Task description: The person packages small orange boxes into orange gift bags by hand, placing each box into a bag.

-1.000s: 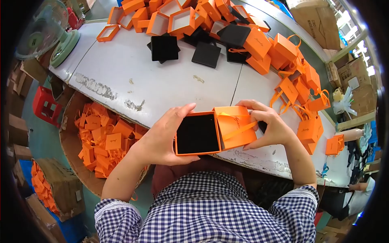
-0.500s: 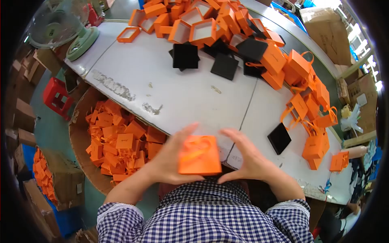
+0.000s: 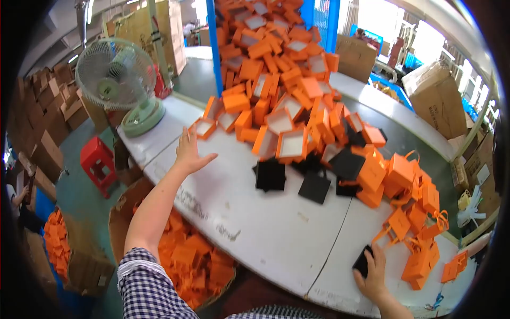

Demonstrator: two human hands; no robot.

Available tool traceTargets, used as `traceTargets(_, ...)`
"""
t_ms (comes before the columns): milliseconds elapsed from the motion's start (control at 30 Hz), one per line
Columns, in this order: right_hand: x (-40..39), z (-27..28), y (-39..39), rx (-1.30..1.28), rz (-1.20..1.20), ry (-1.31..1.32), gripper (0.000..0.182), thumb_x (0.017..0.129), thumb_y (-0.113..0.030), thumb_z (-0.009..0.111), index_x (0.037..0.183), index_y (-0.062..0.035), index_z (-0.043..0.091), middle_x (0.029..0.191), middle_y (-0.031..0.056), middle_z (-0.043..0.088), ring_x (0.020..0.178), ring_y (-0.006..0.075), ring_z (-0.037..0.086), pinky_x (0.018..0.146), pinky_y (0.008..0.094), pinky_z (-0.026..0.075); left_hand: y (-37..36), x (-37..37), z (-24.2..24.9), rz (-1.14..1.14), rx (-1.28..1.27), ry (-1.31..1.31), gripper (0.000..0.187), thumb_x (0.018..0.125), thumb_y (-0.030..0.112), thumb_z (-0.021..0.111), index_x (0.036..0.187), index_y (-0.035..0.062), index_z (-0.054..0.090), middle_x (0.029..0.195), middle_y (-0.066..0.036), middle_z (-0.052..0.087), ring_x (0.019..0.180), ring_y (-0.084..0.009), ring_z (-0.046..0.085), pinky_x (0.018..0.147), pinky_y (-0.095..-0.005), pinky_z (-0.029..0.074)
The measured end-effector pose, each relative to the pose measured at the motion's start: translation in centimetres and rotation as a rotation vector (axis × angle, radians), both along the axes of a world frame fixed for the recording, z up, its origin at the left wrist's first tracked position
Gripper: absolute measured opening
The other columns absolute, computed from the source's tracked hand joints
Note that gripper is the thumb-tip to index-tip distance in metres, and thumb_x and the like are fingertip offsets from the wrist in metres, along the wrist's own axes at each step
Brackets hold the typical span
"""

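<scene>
My left hand is stretched out over the table, fingers apart and holding nothing. Its fingertips are beside an open orange box at the left end of the pile. At the right, my right hand has its fingers on a black square piece lying on the table. Orange boxes with ribbons lie just beyond that hand. More black squares rest in front of the open orange boxes near the middle.
A large heap of orange box parts rises behind, between blue panels. A green fan stands at the table's left end. Below the table edge is a carton of orange boxes. A red stool stands on the floor.
The orange box that was between my hands is out of them. My left hand has moved forward and left, my right hand right onto the black piece. The view has tilted up.
</scene>
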State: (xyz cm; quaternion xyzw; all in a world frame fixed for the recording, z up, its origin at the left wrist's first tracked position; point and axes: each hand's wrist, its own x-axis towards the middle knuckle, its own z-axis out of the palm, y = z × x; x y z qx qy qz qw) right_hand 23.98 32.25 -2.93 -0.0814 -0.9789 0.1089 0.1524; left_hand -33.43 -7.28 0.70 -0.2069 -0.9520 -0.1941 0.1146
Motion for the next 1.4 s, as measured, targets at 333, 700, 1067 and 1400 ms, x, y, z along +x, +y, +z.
traceTargets(333, -1.6, 1.6, -0.8, -0.137, -0.044, -0.053, 0.082, 0.076, -0.009, 0.082, 0.149, -0.0029, 0.044, 0.157, 0.0282, 0.039, 0.143, 0.049, 0.038, 0.119, 0.0591, 0.029, 6.3, -19.5, -3.3, 0.076, 0.612, -0.148, 0.102, 0.083, 0.068, 0.074, 0.156, 0.004, 0.043, 0.138, -0.024, 0.063, 0.124, -0.0321, 0.065, 0.107, -0.0457, 0.049)
traceTargets(700, -1.5, 1.8, -0.6, -0.089, -0.036, -0.126, 0.079, 0.084, -0.018, 0.075, 0.153, -0.0027, 0.041, 0.159, 0.0314, 0.035, 0.144, 0.0512, 0.036, 0.119, 0.0624, 0.029, 5.4, -12.1, -5.8, 0.207, 0.336, -0.128, 0.038, 0.095, 0.04, 0.056, 0.113, 0.0105, 0.07, 0.094, -0.014, 0.077, 0.096, -0.0304, 0.073, 0.098, -0.0511, 0.042)
traceTargets(1067, -0.8, 0.7, -0.1, -0.02, -0.009, -0.08, 0.079, 0.08, -0.018, 0.076, 0.149, 0.0003, 0.041, 0.159, 0.0313, 0.034, 0.144, 0.0507, 0.035, 0.118, 0.0623, 0.026, 11.4, 11.1, -3.1, 0.046, 0.161, -0.156, 0.036, 0.09, 0.036, 0.064, 0.111, 0.0068, 0.069, 0.114, -0.017, 0.071, 0.114, -0.0384, 0.062, 0.104, -0.0586, 0.034)
traceTargets(1400, -6.7, 5.0, -12.2, -0.044, 0.525, 0.175, 0.066, 0.079, -0.043, 0.083, 0.129, -0.005, 0.063, 0.15, 0.0278, 0.047, 0.131, 0.0441, 0.051, 0.106, 0.0593, 0.04, 5.5, 16.1, -3.1, -0.132, -0.155, -0.13, 0.095, 0.088, 0.062, 0.071, 0.16, 0.0094, 0.038, 0.157, -0.023, 0.041, 0.144, -0.0381, 0.043, 0.116, -0.0518, 0.038)
